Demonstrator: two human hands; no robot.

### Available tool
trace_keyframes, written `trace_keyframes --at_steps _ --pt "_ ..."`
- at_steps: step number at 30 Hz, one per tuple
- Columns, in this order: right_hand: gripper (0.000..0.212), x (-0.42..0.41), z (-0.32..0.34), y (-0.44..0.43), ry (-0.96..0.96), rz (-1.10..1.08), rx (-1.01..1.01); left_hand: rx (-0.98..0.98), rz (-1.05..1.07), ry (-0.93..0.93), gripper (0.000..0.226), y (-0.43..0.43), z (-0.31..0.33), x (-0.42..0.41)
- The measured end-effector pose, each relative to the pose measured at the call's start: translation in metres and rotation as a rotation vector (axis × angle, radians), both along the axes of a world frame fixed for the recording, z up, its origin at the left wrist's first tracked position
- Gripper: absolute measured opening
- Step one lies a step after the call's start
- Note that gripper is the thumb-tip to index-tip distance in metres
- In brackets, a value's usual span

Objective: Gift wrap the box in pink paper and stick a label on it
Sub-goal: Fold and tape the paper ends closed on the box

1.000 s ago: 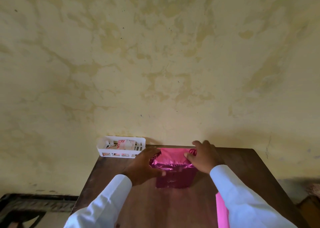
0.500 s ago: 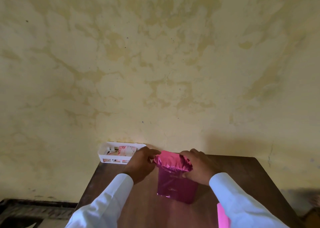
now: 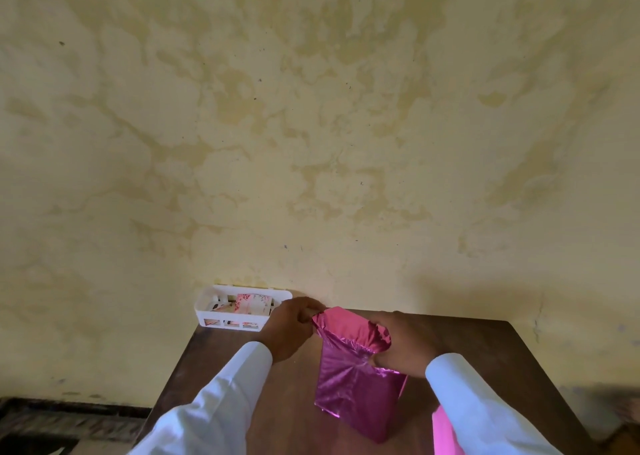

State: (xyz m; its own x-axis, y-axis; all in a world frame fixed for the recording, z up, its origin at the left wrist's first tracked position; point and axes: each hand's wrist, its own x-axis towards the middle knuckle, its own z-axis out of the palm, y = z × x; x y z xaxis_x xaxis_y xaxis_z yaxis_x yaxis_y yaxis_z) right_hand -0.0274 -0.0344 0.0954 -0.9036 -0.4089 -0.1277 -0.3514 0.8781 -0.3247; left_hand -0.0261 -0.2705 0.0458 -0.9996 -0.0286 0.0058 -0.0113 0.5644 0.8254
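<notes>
A box wrapped in shiny pink paper (image 3: 356,385) stands upright on the brown wooden table (image 3: 263,406), tilted slightly. Loose paper bunches at its top end. My left hand (image 3: 292,328) pinches the upper left corner of that loose paper. On the other side, my right hand (image 3: 403,345) grips the crumpled right side of the top, fingers curled round it. Both arms wear white sleeves. No label shows on the box.
A white slotted plastic basket (image 3: 207,311) sits at the table's back left corner against the stained yellow wall, holding a floral-printed card (image 3: 251,304) and other small items. A strip of pink paper (image 3: 445,434) lies at the front right, under my right sleeve.
The box has gone from lying low to standing upright and nearer to me. Both hands rose to its top end and now hold the loose paper there.
</notes>
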Motion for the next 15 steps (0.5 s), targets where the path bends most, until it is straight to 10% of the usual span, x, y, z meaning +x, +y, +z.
trace_keyframes --at_steps 15 --pt "0.049 0.019 -0.034 -0.053 0.363 0.075 -0.082 -0.018 0.057 0.178 0.029 0.012 -0.005 0.011"
